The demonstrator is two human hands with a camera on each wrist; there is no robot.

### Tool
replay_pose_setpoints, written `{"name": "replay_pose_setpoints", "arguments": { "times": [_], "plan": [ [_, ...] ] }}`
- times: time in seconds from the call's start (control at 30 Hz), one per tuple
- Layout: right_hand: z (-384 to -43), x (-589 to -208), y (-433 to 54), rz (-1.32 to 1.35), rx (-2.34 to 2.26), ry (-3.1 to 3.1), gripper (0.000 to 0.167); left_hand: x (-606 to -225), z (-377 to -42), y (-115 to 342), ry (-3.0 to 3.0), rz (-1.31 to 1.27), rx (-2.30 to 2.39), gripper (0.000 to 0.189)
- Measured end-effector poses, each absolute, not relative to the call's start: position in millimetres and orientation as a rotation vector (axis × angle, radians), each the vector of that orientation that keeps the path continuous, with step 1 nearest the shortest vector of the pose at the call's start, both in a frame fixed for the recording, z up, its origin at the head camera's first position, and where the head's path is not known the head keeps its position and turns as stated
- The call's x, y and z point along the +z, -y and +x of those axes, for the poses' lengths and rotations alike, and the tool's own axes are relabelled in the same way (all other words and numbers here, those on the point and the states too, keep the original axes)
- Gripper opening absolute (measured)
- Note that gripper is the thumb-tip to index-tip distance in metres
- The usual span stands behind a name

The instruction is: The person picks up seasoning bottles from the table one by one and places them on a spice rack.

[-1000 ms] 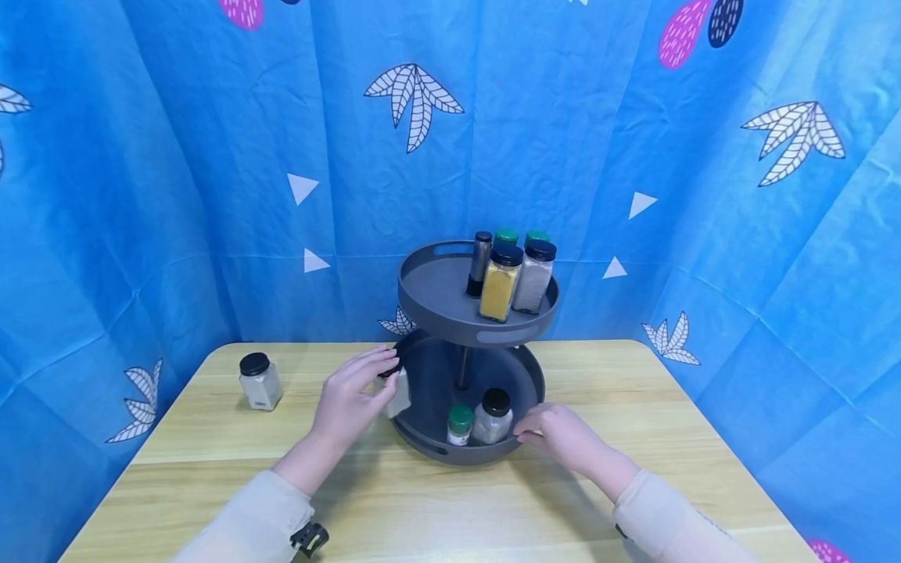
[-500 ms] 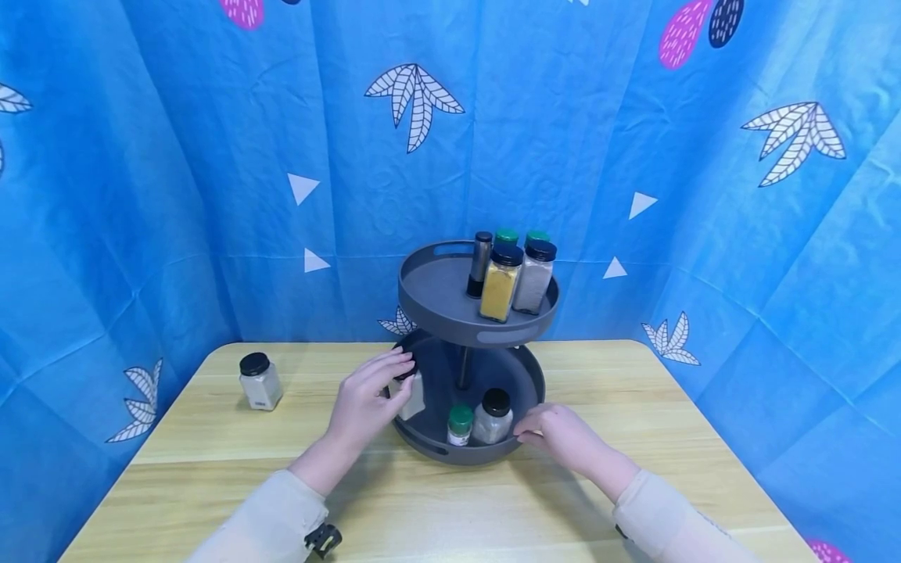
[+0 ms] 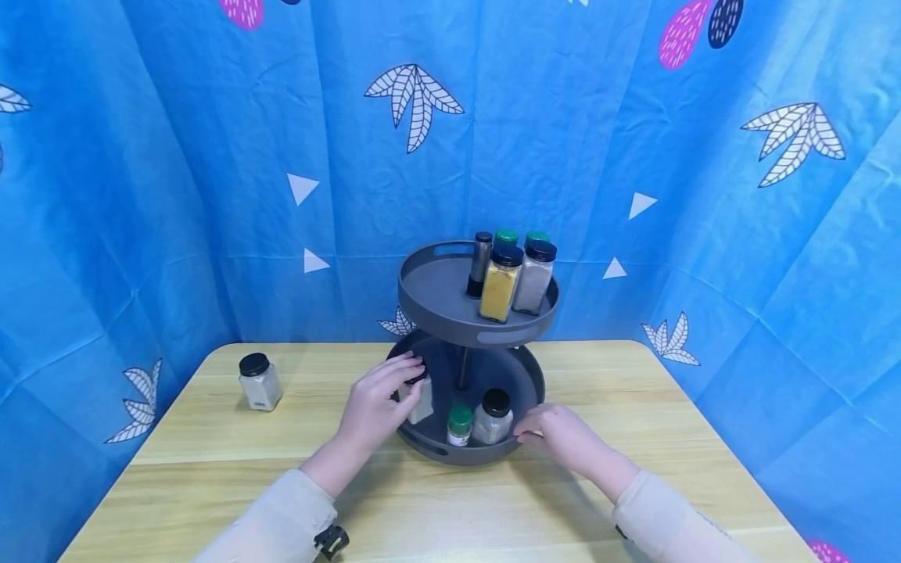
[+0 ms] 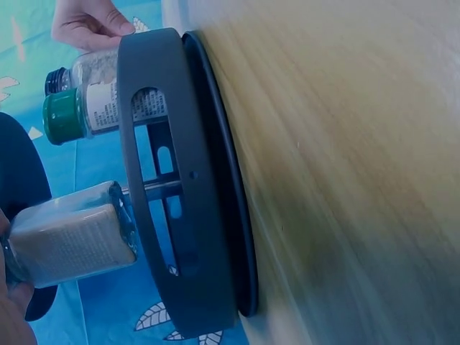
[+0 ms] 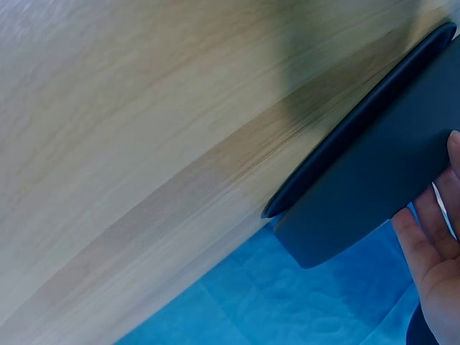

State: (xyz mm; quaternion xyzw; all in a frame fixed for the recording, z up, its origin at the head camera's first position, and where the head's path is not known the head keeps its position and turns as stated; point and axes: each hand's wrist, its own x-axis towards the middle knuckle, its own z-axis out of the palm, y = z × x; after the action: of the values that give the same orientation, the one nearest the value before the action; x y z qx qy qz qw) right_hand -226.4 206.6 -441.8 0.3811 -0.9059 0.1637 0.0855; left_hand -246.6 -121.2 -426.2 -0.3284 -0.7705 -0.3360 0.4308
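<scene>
My left hand (image 3: 375,397) grips a square glass jar (image 4: 72,237) with a black lid and pale powder inside, by its lid end. The jar is over the left part of the lower tray, its base close above the rim in the left wrist view. My right hand (image 3: 559,438) pinches the front-right rim of that lower tray (image 5: 359,172), thumb on the outer wall. It belongs to a dark grey two-tier turntable (image 3: 461,367). Inside, a small green-lidded spice jar (image 3: 460,426) stands beside a black-lidded shaker jar (image 3: 492,418), both near the front rim.
The upper tray (image 3: 436,305) overhangs the lower one and carries a yellow spice jar (image 3: 501,283), a grey powder jar (image 3: 535,277), a slim dark grinder (image 3: 480,264) and green-lidded jars behind. Another black-lidded jar (image 3: 260,381) stands at the table's left. A blue curtain (image 3: 450,172) backs the table.
My left hand has carried the black-lidded jar rightward and slightly down, from the left rim to over the lower tray. The right hand stays at the rim.
</scene>
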Motion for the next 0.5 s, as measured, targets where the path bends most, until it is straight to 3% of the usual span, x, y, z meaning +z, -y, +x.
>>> {"name": "replay_pose_setpoints", "arguments": {
  "times": [0.5],
  "plan": [
    [-224.8,-440.9,-205.7,1.134,0.488,2.694,0.006,-435.7,-246.8,111.2,1.962,-0.830,-0.829,0.023]
  ]
}}
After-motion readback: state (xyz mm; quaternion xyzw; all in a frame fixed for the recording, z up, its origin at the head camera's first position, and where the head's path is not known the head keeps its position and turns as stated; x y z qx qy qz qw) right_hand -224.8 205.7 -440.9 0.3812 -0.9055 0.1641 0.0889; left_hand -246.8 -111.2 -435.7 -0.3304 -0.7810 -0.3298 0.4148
